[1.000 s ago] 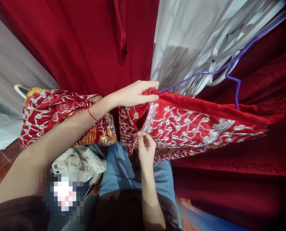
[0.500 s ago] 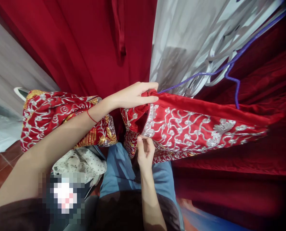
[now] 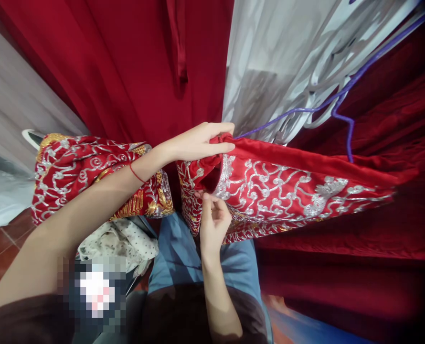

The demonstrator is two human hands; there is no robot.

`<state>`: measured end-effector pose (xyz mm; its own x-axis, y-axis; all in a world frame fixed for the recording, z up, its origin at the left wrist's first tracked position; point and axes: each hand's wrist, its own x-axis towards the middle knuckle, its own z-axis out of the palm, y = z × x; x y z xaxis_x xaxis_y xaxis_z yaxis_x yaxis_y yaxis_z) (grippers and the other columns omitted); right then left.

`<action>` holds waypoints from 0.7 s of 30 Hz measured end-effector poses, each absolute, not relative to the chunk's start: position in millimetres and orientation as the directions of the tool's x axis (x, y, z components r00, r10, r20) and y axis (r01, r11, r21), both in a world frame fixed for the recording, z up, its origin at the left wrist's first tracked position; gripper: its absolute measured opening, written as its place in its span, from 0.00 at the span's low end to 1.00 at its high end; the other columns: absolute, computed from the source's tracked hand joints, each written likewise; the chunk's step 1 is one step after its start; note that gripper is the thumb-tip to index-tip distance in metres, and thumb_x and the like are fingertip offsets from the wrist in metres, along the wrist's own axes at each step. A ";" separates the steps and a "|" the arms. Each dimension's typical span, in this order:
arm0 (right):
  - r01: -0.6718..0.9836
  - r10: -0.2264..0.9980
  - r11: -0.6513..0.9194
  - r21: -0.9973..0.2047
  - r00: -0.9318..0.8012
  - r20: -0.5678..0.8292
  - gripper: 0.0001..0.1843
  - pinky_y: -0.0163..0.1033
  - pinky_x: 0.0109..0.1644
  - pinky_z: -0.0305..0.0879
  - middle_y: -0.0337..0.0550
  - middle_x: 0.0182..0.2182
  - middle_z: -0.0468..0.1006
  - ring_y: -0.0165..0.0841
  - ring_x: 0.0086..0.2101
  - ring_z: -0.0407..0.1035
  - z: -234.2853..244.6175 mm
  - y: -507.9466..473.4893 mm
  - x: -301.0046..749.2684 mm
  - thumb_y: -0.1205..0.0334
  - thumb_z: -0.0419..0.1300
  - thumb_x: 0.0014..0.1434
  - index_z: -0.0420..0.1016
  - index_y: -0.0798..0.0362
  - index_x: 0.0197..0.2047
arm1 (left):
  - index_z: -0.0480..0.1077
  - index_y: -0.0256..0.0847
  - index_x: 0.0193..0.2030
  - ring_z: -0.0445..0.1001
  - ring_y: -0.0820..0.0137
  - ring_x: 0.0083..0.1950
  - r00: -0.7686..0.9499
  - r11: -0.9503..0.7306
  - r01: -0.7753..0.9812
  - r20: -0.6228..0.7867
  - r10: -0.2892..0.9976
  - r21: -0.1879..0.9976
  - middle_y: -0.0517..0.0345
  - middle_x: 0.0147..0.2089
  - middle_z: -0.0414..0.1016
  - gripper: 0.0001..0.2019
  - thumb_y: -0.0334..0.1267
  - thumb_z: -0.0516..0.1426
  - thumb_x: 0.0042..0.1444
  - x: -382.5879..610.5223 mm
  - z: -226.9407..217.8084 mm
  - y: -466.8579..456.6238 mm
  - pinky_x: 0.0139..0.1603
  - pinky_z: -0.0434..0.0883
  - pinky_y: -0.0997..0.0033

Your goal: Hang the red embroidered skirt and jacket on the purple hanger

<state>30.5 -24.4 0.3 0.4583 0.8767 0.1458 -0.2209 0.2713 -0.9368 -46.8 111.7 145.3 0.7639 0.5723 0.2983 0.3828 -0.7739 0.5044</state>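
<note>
A red satin garment (image 3: 273,188) with silver embroidery spreads across the middle right, at the end of a purple wire hanger (image 3: 287,113). My left hand (image 3: 198,142), with a red string round its wrist, grips the garment's upper edge between thumb and fingers. Below it, my right hand (image 3: 215,217) is closed in a pinch at the silver-trimmed opening. Whatever is between those fingertips is too small to make out. Under my left forearm lies another embroidered red piece (image 3: 72,177) with gold trim; whether it joins the first cannot be seen.
Red cloth (image 3: 133,62) hangs behind, beside sheer white cloth (image 3: 266,43) and a white scrollwork frame (image 3: 314,88). Dark red fabric (image 3: 334,282) fills the right side. A dotted cream cloth (image 3: 119,243) lies left of my blue-clad legs (image 3: 175,258).
My right hand has shifted slightly left and up along the opening, still pinched. The garment's right end and the hanger moved a little left. My left hand keeps its hold.
</note>
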 end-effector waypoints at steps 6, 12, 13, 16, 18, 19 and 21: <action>-0.062 0.817 0.290 -0.955 0.536 0.214 0.13 0.36 0.38 0.67 0.39 0.27 0.77 0.30 0.30 0.70 -7.3 -16.8 33.1 0.52 0.62 0.60 0.74 0.53 0.31 | 0.63 0.39 0.33 0.59 0.76 0.30 0.742 -0.750 0.402 0.294 0.603 0.525 0.65 0.29 0.57 0.09 0.40 0.54 0.63 -45.9 149.7 108.9 0.35 0.60 0.73; 0.012 0.904 0.331 -0.944 0.284 0.321 0.10 0.38 0.43 0.67 0.41 0.31 0.79 0.32 0.34 0.73 -14.4 -19.4 48.1 0.56 0.59 0.64 0.75 0.53 0.35 | 0.65 0.38 0.34 0.62 0.75 0.31 0.668 -0.724 0.462 0.336 0.664 0.512 0.64 0.29 0.61 0.11 0.44 0.57 0.62 -46.7 142.8 110.7 0.36 0.61 0.72; 0.031 0.922 0.319 -0.947 0.223 0.318 0.10 0.38 0.43 0.67 0.41 0.32 0.79 0.32 0.34 0.73 -13.6 -20.6 51.2 0.57 0.58 0.64 0.75 0.53 0.35 | 0.65 0.38 0.35 0.63 0.75 0.32 0.628 -0.716 0.483 0.369 0.685 0.504 0.64 0.30 0.62 0.12 0.45 0.59 0.60 -47.3 140.6 113.9 0.37 0.62 0.72; 0.056 0.959 0.248 -0.967 0.124 0.254 0.10 0.37 0.41 0.67 0.40 0.30 0.80 0.32 0.33 0.74 -10.9 -25.2 58.8 0.58 0.57 0.64 0.74 0.53 0.34 | 0.66 0.38 0.40 0.67 0.73 0.37 0.440 -0.674 0.545 0.514 0.736 0.498 0.61 0.34 0.68 0.14 0.47 0.59 0.61 -52.9 140.8 122.6 0.43 0.65 0.70; 0.024 0.969 0.211 -0.977 0.130 0.212 0.10 0.37 0.40 0.67 0.41 0.30 0.80 0.33 0.32 0.74 -11.2 -27.5 62.1 0.57 0.57 0.64 0.74 0.53 0.34 | 0.66 0.37 0.44 0.70 0.70 0.42 0.285 -0.622 0.608 0.596 0.751 0.493 0.57 0.38 0.70 0.13 0.46 0.53 0.65 -60.8 148.8 115.3 0.49 0.67 0.67; -0.001 0.970 0.203 -0.979 0.137 0.201 0.11 0.37 0.40 0.67 0.41 0.30 0.80 0.33 0.32 0.74 -12.0 -27.9 63.3 0.56 0.57 0.64 0.74 0.53 0.35 | 0.66 0.37 0.46 0.71 0.68 0.45 0.232 -0.591 0.652 0.617 0.752 0.475 0.55 0.40 0.71 0.12 0.45 0.51 0.66 -65.4 153.7 103.9 0.52 0.67 0.64; -0.063 0.973 0.196 -0.979 0.138 0.186 0.12 0.38 0.41 0.68 0.42 0.31 0.81 0.33 0.33 0.75 -14.5 -27.4 64.8 0.54 0.57 0.64 0.74 0.53 0.35 | 0.66 0.37 0.48 0.71 0.64 0.52 0.202 -0.531 0.749 0.626 0.753 0.397 0.52 0.45 0.72 0.12 0.43 0.51 0.66 -72.8 158.8 64.8 0.58 0.66 0.58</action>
